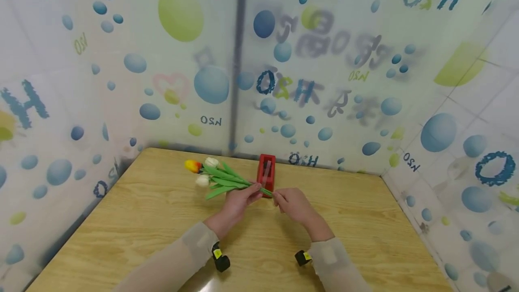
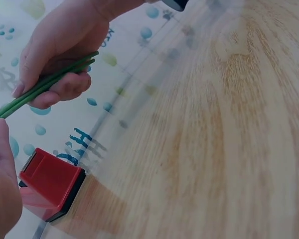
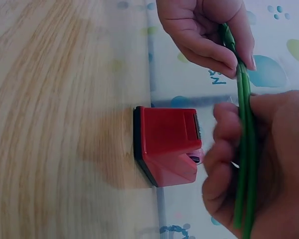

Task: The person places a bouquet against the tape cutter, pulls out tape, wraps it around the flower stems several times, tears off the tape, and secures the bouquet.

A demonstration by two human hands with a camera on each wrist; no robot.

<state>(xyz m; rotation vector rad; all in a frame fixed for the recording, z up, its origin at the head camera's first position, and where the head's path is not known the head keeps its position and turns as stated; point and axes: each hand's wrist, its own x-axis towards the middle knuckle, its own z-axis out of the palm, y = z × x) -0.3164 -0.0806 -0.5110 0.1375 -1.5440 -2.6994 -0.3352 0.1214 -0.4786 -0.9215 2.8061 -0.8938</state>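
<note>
Green tulip stems (image 3: 251, 144) | long axis slanted | blooms (image 1: 202, 180) pointing left

The light wood-grain table (image 1: 267, 242) carries a red tape dispenser (image 3: 167, 137) near its far edge.

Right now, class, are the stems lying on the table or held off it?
Held off it: the right wrist view shows the stems gripped by the left hand and right hand, clear of the table.

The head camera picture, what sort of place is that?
Probably a little curtained-off work corner: bubble-printed sheets close in three sides of a wooden table, and a red tape dispenser sits there.
</note>
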